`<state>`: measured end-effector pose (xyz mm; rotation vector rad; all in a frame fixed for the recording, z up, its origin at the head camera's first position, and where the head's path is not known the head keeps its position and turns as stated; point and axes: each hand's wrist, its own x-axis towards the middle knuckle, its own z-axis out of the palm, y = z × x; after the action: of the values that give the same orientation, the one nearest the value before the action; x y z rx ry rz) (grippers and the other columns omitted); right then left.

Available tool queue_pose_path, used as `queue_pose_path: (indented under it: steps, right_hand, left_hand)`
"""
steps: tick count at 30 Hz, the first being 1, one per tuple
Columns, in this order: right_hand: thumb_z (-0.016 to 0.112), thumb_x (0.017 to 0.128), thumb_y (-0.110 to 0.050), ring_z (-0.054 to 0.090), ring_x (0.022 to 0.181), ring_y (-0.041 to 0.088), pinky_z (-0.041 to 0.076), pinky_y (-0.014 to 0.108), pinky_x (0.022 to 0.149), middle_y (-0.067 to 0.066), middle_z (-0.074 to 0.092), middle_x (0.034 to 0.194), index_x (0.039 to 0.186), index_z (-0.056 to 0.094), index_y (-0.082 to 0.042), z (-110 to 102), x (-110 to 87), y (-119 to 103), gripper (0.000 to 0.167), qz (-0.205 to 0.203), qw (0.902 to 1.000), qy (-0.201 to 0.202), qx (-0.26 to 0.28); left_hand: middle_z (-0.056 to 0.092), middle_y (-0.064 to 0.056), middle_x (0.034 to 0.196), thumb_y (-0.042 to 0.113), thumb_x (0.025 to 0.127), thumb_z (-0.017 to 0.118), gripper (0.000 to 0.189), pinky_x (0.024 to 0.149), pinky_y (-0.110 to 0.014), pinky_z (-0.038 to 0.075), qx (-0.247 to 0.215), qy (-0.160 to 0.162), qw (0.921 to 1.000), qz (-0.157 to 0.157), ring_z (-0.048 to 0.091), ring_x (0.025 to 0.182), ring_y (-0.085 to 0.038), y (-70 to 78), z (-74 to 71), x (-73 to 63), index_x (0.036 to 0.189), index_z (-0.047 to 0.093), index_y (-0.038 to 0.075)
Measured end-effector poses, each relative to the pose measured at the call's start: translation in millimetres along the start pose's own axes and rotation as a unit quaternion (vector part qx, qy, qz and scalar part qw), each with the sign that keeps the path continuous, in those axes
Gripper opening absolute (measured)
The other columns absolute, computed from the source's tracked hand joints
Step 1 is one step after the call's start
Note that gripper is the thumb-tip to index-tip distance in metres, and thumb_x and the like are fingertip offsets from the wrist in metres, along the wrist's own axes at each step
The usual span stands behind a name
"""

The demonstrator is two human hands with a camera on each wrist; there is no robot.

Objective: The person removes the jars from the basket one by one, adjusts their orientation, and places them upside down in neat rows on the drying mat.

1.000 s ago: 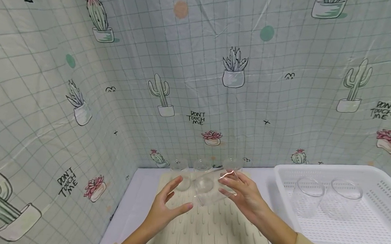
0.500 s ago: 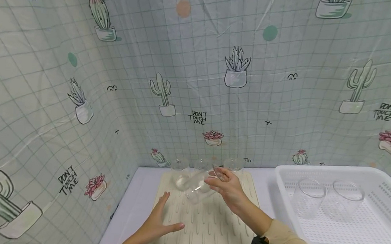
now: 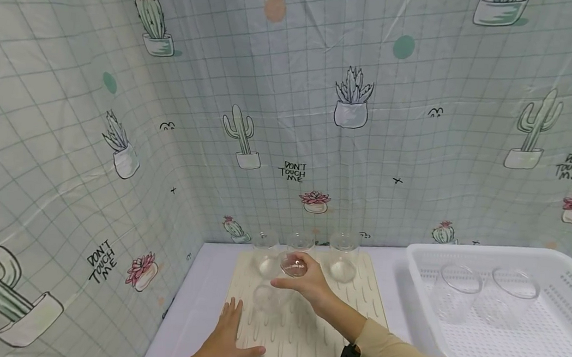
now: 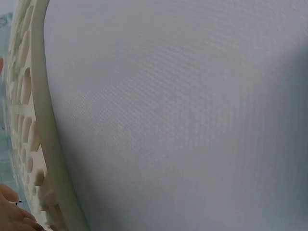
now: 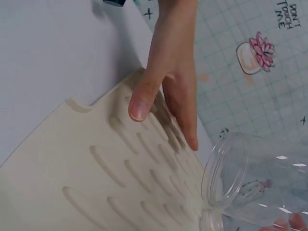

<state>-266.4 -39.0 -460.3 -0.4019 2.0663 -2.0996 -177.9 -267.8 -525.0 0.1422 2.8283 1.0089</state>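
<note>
In the head view my right hand (image 3: 311, 286) grips a clear cup (image 3: 268, 295) near its base. The cup is tilted with its rim down over the cream ridged draining mat (image 3: 316, 333); whether the rim touches the mat is unclear. In the right wrist view this cup (image 5: 269, 178) shows large at the right, a few fingertips behind it. My left hand (image 3: 227, 339) lies at the mat's left edge, thumb and fingers spread, holding nothing. Behind the held cup stand a left clear cup (image 3: 265, 251), a middle one (image 3: 302, 242) and a right one (image 3: 343, 258).
A white perforated basket (image 3: 508, 250) sits to the right with two clear cups, the nearer-left cup (image 3: 457, 293) and the other cup (image 3: 507, 298). A cactus-printed sheet (image 3: 281, 91) hangs behind and at the left. A white cloth (image 3: 191, 287) covers the table.
My right hand has moved left and turned the cup rim-down over the mat. My left hand has come away from near the cup and down to the mat's left edge.
</note>
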Motion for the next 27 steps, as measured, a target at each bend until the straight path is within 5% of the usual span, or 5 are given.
queue_pose_path:
  steps: [7, 27]
  right_hand:
    - [0.09, 0.073, -0.008, 0.059, 0.109, 0.03, 0.055, 0.038, 0.082, 0.01, 0.06, 0.117, 0.128, 0.054, -0.001, 19.3, 4.2, 8.2, 0.066, -0.013, 0.9993, 0.007, -0.034]
    - [0.092, 0.066, -0.009, 0.054, 0.114, 0.046, 0.051, 0.045, 0.088, 0.024, 0.057, 0.126, 0.129, 0.053, 0.004, 54.3, 17.3, 34.0, 0.075, -0.122, 0.983, -0.026, -0.135]
  left_hand:
    - [0.013, -0.035, 0.158, 0.066, 0.073, 0.078, 0.127, 0.101, -0.074, 0.03, 0.036, -0.024, 0.9987, -0.027, 0.009, 0.144, -0.055, -8.6, 3.6, 2.8, 0.152, 0.019, -0.013]
    - [0.004, -0.038, 0.157, 0.062, 0.077, 0.077, 0.124, 0.103, -0.074, 0.026, 0.055, -0.037, 0.9977, 0.013, 0.006, 0.142, -0.059, -10.5, 4.8, 1.4, 0.149, 0.017, -0.019]
